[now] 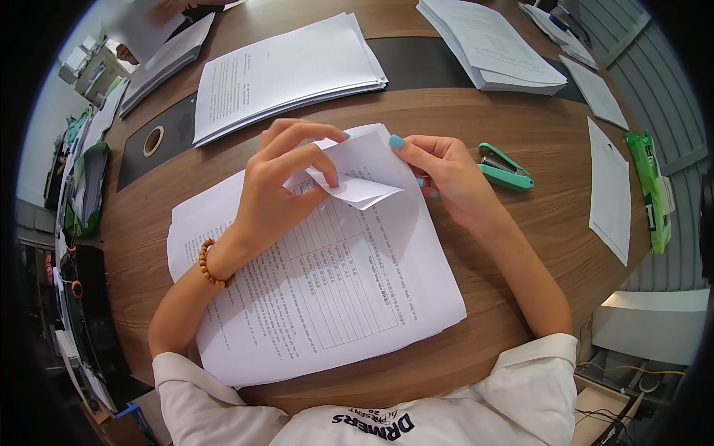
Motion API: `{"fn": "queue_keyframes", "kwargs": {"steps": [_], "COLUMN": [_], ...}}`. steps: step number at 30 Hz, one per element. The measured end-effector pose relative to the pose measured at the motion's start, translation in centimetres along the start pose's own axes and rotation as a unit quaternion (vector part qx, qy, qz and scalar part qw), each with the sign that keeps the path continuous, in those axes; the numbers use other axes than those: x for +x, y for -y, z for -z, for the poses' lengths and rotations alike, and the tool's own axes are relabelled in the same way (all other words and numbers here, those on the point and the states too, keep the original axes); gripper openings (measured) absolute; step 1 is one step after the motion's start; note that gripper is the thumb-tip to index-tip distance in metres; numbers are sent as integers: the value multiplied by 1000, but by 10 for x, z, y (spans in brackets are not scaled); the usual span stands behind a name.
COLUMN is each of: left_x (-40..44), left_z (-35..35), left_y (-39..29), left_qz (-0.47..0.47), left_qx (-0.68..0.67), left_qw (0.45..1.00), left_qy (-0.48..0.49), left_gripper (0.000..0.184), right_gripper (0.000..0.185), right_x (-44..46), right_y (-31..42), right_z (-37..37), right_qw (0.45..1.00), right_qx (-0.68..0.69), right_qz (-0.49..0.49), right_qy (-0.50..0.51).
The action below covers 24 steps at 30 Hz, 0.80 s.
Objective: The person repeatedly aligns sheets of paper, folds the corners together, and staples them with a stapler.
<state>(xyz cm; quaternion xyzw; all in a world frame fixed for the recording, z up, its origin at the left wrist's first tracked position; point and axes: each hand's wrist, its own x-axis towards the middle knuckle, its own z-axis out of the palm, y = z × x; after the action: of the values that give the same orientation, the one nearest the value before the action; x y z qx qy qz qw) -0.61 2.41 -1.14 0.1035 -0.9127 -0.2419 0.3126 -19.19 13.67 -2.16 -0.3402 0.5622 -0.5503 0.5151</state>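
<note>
A thick stack of printed sheets (327, 275), with text and a ruled table, lies slightly turned on the desk before me. My left hand (282, 167), a beaded bracelet at its wrist, reaches over the stack's far part. Its thumb and fingers grip the curled-back corner of the upper sheets (364, 189). At the stack's far right corner my right hand (450, 171) pinches the paper edge, thumb on top and other fingers partly hidden behind. Just right of that hand rests a green stapler (506, 167), touched by neither hand.
More paper piles stand across the desk (290, 74) and at the far right (494, 48). A tape roll (153, 141) lies at the left. Near the right edge are a single sheet (608, 189) and a green packet (651, 193). Another person's hand (169, 9) shows at the far left.
</note>
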Motion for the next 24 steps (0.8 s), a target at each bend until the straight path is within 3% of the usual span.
{"fn": "queue_keyframes", "kwargs": {"steps": [17, 21, 24], "left_x": [0, -4, -3], "left_z": [-4, -1, 3], "left_y": [-2, 3, -1], "left_qz": [-41, -42, -105], "left_qx": [38, 48, 118], "left_qw": [997, 998, 987], "left_qy": [-52, -26, -38], "left_gripper": [21, 20, 19], "right_gripper": [30, 27, 25], "right_x": [-3, -2, -2], "right_y": [2, 1, 1], "right_z": [-2, 0, 1], "right_qw": [1000, 1000, 1000], "right_qx": [-24, -1, 0], "right_qz": [3, -6, -15], "right_qy": [-17, -7, -14]}}
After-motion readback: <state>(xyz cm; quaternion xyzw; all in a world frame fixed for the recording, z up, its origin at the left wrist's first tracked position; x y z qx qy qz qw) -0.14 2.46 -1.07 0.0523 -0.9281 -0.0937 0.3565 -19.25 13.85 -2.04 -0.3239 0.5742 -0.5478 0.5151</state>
